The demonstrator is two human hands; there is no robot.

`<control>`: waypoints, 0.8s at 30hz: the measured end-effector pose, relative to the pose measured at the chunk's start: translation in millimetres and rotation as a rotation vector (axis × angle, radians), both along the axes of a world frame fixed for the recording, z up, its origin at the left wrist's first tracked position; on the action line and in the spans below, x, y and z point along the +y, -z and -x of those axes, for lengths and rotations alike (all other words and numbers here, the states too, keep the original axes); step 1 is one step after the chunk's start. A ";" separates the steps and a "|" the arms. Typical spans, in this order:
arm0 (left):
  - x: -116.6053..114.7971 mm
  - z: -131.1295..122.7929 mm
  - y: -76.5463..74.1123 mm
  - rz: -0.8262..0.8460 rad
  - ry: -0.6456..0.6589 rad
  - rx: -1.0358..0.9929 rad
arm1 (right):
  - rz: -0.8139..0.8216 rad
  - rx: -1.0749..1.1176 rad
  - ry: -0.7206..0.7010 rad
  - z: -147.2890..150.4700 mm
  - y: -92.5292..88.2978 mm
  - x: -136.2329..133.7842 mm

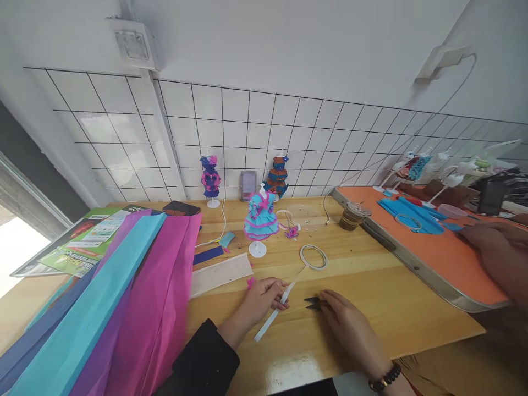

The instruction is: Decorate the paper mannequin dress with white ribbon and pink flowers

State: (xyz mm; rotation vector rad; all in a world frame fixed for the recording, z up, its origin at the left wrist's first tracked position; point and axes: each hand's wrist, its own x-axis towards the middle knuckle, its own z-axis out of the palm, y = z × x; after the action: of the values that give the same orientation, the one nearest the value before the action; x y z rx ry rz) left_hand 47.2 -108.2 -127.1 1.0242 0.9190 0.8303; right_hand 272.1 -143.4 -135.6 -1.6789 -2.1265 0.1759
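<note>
My left hand (265, 297) pinches a narrow white strip (270, 323) between thumb and fingers. The strip slants down past my fingertips, and its upper end runs toward a roll of thin tape (314, 257) lying flat on the table. In my right hand (348, 324), resting low over the wood, is a small pair of dark thread snips (313, 303), blades parted and pointing left. Just beyond my left hand stands a small dress form in a turquoise and pink ruffled dress (262, 217) on a round white base.
Long crepe paper sheets (160, 275) cover the left side, beside a pale board (223, 273) and a dark blue strip (208, 255). Two more dressed forms (211, 179) stand against the tiles. A brown cup (353, 215) sits right. Another person's hand (489, 239) works at the orange table (437, 258).
</note>
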 end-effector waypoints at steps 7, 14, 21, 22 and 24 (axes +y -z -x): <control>0.3 -0.4 2.2 -0.051 0.008 0.003 | -0.070 -0.132 -0.059 -4.2 3.1 -14.4; 0.7 -0.7 3.9 -0.085 0.025 0.042 | 0.115 0.149 -0.036 -2.0 -11.9 -5.8; 1.4 0.6 4.3 -0.067 0.028 0.039 | 0.297 0.215 -0.172 28.1 -41.7 3.4; 1.3 0.8 4.5 -0.064 0.029 0.038 | 0.308 0.188 -0.180 30.1 -43.0 4.8; 1.2 0.9 4.8 -0.058 0.034 0.033 | 0.317 0.138 -0.182 32.8 -43.6 7.5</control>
State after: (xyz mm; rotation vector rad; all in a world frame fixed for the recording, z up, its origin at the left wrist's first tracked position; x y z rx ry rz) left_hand 46.3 -107.0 -131.9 1.1034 0.9074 0.8179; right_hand 239.3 -135.9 -92.0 -1.5801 -2.2321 0.6959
